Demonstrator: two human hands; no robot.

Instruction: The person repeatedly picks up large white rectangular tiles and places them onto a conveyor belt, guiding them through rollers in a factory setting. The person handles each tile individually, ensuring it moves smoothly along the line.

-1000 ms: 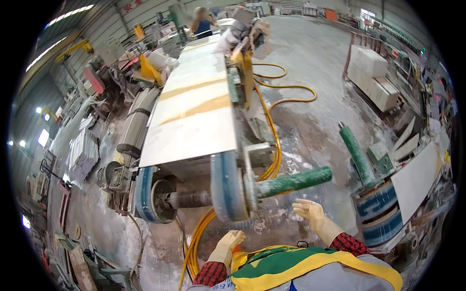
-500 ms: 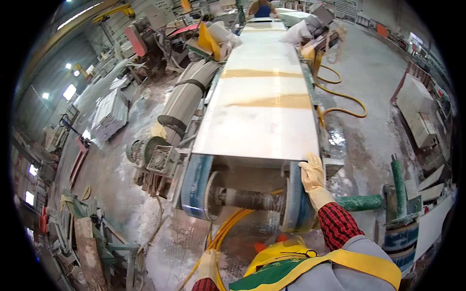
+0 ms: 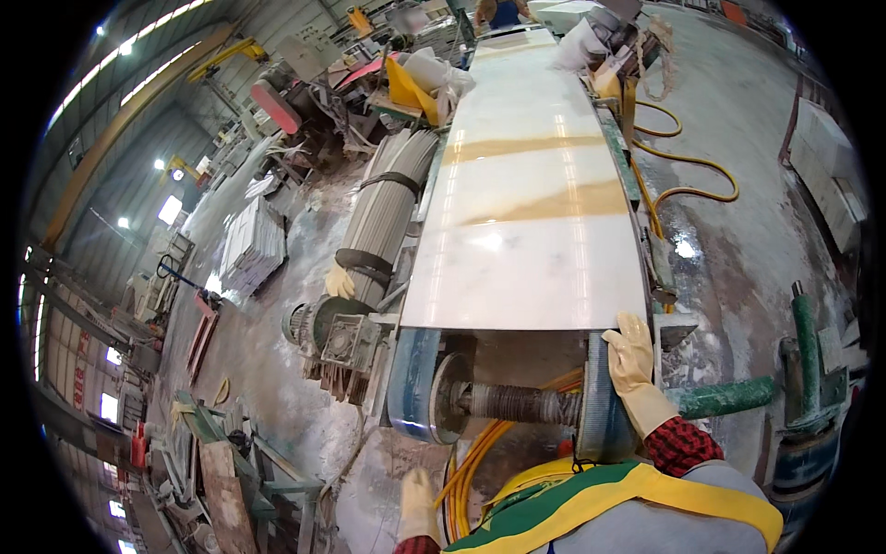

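Note:
A long, glossy white stone slab point(image 3: 526, 268) with brown bands lies on a roller conveyor with two blue belts point(image 3: 413, 383). At its near right corner, my right hand point(image 3: 637, 360), in a cream rubber glove, lies with fingers stretched over the slab's edge and the right belt. Below the conveyor's near end, my left hand point(image 3: 417, 506), gloved alike, hangs low beside yellow hoses point(image 3: 475, 471). Its fingers point away and are hard to make out; nothing shows in it. A yellow and green apron point(image 3: 563, 494) covers my front.
Left of the conveyor are a motor with a gearbox point(image 3: 346, 342), a loose glove point(image 3: 340, 281) and a strapped bundle of strips point(image 3: 383, 208). Scrap point(image 3: 226, 480) lies lower left. A green pipe point(image 3: 724, 397) juts out at right. A person point(image 3: 503, 13) stands at the far end.
The whole scene has shifted right and slightly down in the picture as my view turned. My right hand stays at the slab's corner, and my left hand still hangs low.

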